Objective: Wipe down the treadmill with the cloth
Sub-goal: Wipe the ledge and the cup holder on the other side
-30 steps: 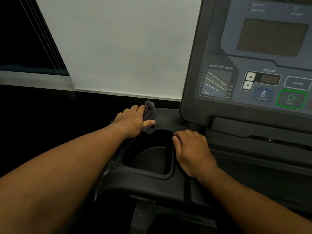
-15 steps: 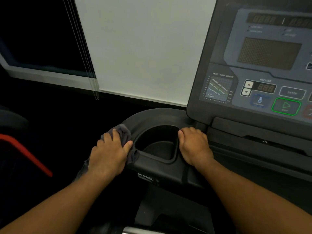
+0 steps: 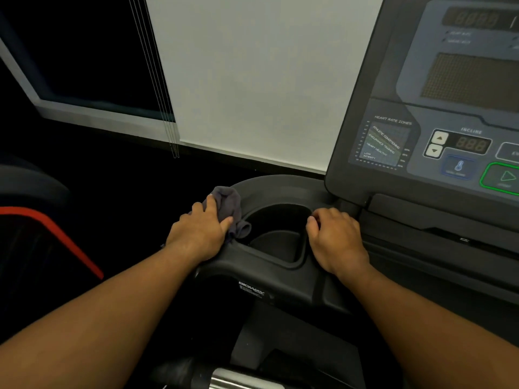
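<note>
Head view, from the left: a dark object with a red edge [image 3: 53, 220] sits low in shadow, and above it is a black window [image 3: 84, 57] with thin blind cords [image 3: 157, 80] hanging beside a white roller blind [image 3: 252, 80].

The left hand [image 3: 199, 234] lies on the left rim of the treadmill [image 3: 280, 279]. Its fingers [image 3: 210, 202] are bent over a bunched dark grey cloth [image 3: 229, 202] and the thumb pinches it from the side, pressing it onto the curved rim. A loose fold hangs over the edge of the cup holder [image 3: 280, 189].

Below the holder a small white label [image 3: 251, 289] is too blurred to read surely.

The right hand [image 3: 334, 242] rests on the holder's right rim, its fingers curled over it and the thumb at the inner edge.

Further right stands the console [image 3: 354, 108]. A coloured chart [image 3: 384, 143] is headed "HEART RATE ZONES", with bands reading "ATHLETIC CONDITIONING", "ENDURANCE TRAINING", "HEART HEALTHY" and "LOW INTENSITY". Next to it, "INCLINE" stands over an "888" display [image 3: 471, 143] with up and down arrow keys [image 3: 438, 144]. Below are a blue key with a thermometer sign [image 3: 459, 167] and a green-outlined play key [image 3: 502, 176].
</note>
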{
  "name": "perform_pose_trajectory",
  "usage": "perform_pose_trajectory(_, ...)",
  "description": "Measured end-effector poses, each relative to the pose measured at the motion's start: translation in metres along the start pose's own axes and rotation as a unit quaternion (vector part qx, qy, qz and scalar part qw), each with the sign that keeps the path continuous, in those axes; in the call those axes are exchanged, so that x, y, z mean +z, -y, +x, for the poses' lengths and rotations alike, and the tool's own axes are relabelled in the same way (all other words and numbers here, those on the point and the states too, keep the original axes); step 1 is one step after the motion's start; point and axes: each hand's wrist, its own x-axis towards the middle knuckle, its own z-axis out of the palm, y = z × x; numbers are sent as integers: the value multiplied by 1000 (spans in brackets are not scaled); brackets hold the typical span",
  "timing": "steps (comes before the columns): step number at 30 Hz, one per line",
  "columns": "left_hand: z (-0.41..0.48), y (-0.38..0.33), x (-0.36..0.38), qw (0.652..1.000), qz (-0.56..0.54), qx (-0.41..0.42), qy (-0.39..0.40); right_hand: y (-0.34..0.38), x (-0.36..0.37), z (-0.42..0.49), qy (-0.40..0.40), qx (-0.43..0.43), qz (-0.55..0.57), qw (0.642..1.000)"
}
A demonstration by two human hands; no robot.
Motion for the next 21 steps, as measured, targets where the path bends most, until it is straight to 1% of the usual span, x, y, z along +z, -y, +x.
perform_pose_trajectory(3,-2,-5,0,1000,-1,-6,-11,0,-1,0,0,-2,-1,1000)
perform_pose_trajectory(7,-24,10,9,999,26,24,-29,1,-2,-1,2,-1,4,1000)
perform_pose_trajectory(9,-41,26,11,998,15,46,-33,1,-2,-1,2,-4,4,1000)
perform_pose_trajectory(11,-59,46,13,997,19,69,-12,1,-1,-2,2,-5,5,1000)
perform_pose_trajectory(13,-75,59,19,989,97,115,10,0,-1,-2,2,-5,6,1000)
perform_pose_trajectory(15,-85,65,27,961,198,191,17,1,-1,-2,4,-6,2,1000)
perform_pose_trajectory(16,-86,63,27,951,224,213,19,1,0,-2,5,-6,0,1000)
perform_pose_trajectory(18,-80,55,22,948,204,242,15,1,0,0,8,-8,-6,1000)
perform_pose_trajectory(19,-76,50,22,943,200,265,-13,1,0,0,7,-10,-9,1000)
perform_pose_trajectory(21,-67,37,22,936,197,291,-20,0,1,1,4,-13,-10,1000)
